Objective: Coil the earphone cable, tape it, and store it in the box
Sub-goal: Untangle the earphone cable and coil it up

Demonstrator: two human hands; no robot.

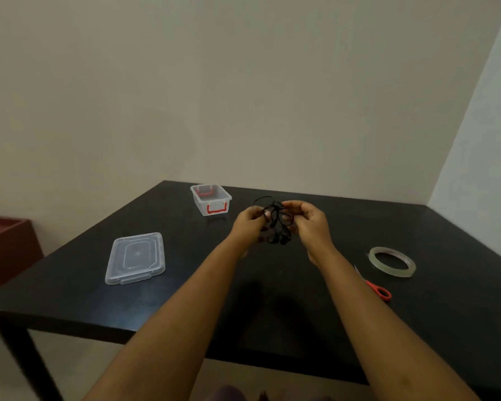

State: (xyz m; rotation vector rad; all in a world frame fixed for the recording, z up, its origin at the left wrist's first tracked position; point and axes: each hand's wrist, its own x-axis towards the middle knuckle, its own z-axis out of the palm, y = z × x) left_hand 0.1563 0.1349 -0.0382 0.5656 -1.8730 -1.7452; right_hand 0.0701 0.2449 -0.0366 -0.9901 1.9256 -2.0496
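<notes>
At the centre of the frame, above the dark surface (168, 302), the left grip (250, 224) and right grip (311, 224) each pinch the black earphone cable (277, 240), which hangs in loose tangled loops between them. Up and left stands the open clear box (211, 200) with red handles; its lid (135, 257) lies further left. At right lie the tape roll (392, 262) and red-handled scissors (379, 290).

One bench (70, 285) carries one clear box (203, 208), one loose lid (135, 257), one roll of tape (392, 271) and one pair of scissors (378, 290). There is one earphone cable (278, 240), and two hands show: one left hand (249, 224) and one right hand (311, 227).
</notes>
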